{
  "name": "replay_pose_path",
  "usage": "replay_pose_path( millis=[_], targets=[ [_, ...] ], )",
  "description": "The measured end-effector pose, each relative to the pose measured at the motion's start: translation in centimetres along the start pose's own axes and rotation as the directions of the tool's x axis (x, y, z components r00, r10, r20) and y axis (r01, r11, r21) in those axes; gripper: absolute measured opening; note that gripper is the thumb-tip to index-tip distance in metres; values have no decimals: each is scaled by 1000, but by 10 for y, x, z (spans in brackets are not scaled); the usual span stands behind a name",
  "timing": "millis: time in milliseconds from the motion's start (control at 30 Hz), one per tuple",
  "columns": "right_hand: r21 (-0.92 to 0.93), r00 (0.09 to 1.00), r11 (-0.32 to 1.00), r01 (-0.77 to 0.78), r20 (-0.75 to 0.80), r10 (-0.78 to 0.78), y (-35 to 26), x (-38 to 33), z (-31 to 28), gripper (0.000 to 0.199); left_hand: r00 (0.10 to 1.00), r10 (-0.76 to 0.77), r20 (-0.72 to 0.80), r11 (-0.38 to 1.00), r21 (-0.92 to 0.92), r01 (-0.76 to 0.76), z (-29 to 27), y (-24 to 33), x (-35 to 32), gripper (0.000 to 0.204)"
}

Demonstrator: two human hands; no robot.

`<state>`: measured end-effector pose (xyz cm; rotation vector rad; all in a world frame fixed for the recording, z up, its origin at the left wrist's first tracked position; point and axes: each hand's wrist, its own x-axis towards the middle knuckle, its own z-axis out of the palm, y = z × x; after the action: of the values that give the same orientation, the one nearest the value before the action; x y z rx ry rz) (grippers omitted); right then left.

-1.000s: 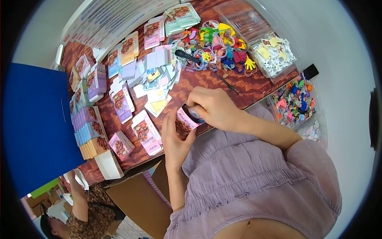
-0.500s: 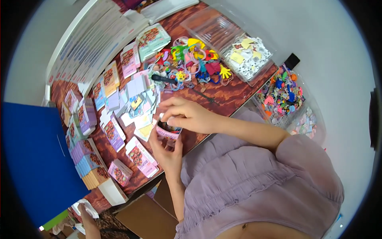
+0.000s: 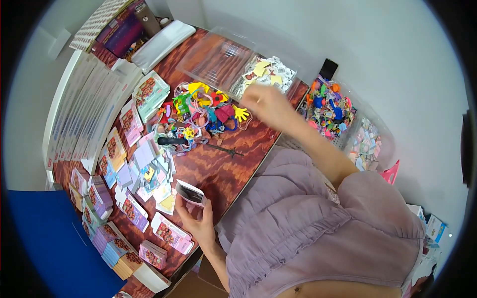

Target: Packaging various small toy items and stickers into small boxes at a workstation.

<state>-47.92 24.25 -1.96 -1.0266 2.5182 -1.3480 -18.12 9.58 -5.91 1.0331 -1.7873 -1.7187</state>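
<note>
My left hand (image 3: pixel 199 226) is closed round a small pink cardboard box (image 3: pixel 198 197) near the table's front edge. The box's open top faces up, and its inside looks dark. Over the near edge of a clear plastic tray (image 3: pixel 238 74) is my right hand (image 3: pixel 273 108), smeared by motion, so its fingers cannot be read. Small white and yellow paper pieces (image 3: pixel 277 74) lie in that tray, just beyond the hand. To the left of my right hand is a pile of colourful small toys and hair ties (image 3: pixel 198 111).
Loose cards (image 3: pixel 154 171) and flat printed boxes (image 3: pixel 171 233) cover the table's left part. White boxes (image 3: pixel 82 109) stand in a row behind them. At the right are a bin of small plastic trinkets (image 3: pixel 330 111), folded paper pieces (image 3: pixel 366 141) and a black phone (image 3: pixel 328 69).
My right hand has left the box's opening and moved up and right to the paper tray. My left hand keeps hold of the box. The whole view has shifted.
</note>
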Motion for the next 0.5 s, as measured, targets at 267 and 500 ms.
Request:
replay_pose_path(
  millis=[267, 500],
  targets=[
    [-428, 999, 903, -35, -32, 24, 86, 29, -25, 16, 996, 73, 51, 991, 109, -78, 14, 5, 1, 73],
    [175, 929, 924, -339, 218, 299, 94, 49, -51, 8, 998, 3, 70, 993, 119, -11, 11, 15, 0, 74]
  ],
)
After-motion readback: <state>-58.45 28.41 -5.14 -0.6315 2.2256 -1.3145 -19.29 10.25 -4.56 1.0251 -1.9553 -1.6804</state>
